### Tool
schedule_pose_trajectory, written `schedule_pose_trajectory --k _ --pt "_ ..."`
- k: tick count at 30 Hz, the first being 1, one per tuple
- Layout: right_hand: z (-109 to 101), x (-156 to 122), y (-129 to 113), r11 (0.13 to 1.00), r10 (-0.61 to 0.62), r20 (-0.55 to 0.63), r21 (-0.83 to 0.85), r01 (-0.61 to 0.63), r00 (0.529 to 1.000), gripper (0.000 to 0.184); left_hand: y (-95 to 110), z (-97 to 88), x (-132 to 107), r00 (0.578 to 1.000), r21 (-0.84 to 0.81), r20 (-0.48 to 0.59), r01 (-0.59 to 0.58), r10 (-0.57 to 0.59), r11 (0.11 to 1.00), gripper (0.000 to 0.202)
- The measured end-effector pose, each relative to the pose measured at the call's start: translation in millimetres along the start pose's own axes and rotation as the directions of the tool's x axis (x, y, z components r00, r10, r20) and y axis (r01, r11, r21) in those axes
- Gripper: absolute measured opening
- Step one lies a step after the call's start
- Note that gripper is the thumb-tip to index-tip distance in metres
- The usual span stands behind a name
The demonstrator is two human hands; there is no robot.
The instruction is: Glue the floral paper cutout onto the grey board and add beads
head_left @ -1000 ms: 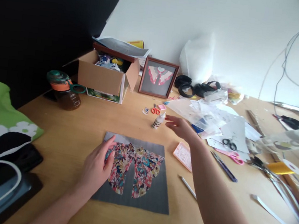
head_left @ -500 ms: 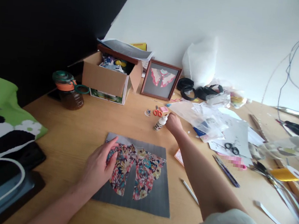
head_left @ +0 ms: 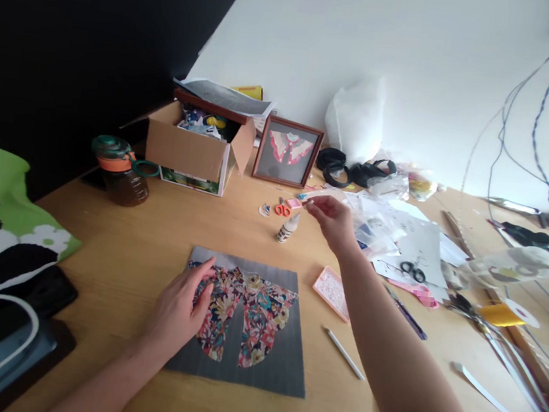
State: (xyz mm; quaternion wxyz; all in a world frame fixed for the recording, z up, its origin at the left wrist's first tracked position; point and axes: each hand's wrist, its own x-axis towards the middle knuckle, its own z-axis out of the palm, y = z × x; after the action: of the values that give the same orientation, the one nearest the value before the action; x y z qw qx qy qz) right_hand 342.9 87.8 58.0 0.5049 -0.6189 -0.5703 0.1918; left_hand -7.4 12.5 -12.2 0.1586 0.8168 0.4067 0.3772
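Note:
A grey sheet (head_left: 281, 365) lies on the wooden table, bearing a cape-like garment shape cut from floral fabric (head_left: 261, 323). My left hand (head_left: 181, 308) rests over its left side, open, fingers stretched out and thumb apart. Farther back, my right hand (head_left: 335, 223) is closed in a pinch, with a small white piece (head_left: 310, 202) at the fingertips, too small to identify surely. Just left of that hand and apart from it stands a small white bottle (head_left: 286, 229) with a pointed nozzle, upright. Orange-handled scissors (head_left: 282, 210) lie behind the bottle.
A pink tray of small pale bits (head_left: 331, 294) and a white pencil-like stick (head_left: 344, 354) lie right of the sheet. Behind are a cardboard box (head_left: 186, 150), framed piece (head_left: 284, 182) and drink bottle (head_left: 126, 179). Papers (head_left: 421, 242) and tools crowd the right.
My right hand has drawn back from the bottle's tip, uncovering more of the pink tray. A small white piece now shows at its fingertips. My left hand stays on the sheet.

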Motion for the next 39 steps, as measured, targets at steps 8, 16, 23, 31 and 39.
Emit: schedule_pose_trajectory --k 8,16,23,31,39 --pt "13 -9 -5 1.0 -0.004 -0.011 -0.001 0.004 1.0 0.048 -3 3.7 -3 1.0 -0.006 -0.012 0.01 -0.01 1.0 0.038" --pt "14 -14 -9 0.995 -0.043 0.02 -0.094 0.044 0.999 0.047 -2 2.4 -1 1.0 -0.012 -0.02 -0.013 0.013 1.0 0.037" --pt "25 -27 -1 0.991 0.001 -0.029 -0.134 -0.005 1.0 0.047 -3 2.9 -1 0.999 -0.011 -0.028 -0.021 0.02 1.0 0.037" --pt "38 -34 -3 0.99 0.028 -0.059 -0.134 -0.036 0.998 0.059 -2 2.7 -2 1.0 -0.03 -0.012 -0.01 0.009 0.999 0.037" --pt "45 -54 -41 0.999 0.04 -0.029 -0.029 -0.041 0.999 0.054 1 1.6 -2 0.992 -0.284 0.032 0.127 -0.123 0.95 0.038"
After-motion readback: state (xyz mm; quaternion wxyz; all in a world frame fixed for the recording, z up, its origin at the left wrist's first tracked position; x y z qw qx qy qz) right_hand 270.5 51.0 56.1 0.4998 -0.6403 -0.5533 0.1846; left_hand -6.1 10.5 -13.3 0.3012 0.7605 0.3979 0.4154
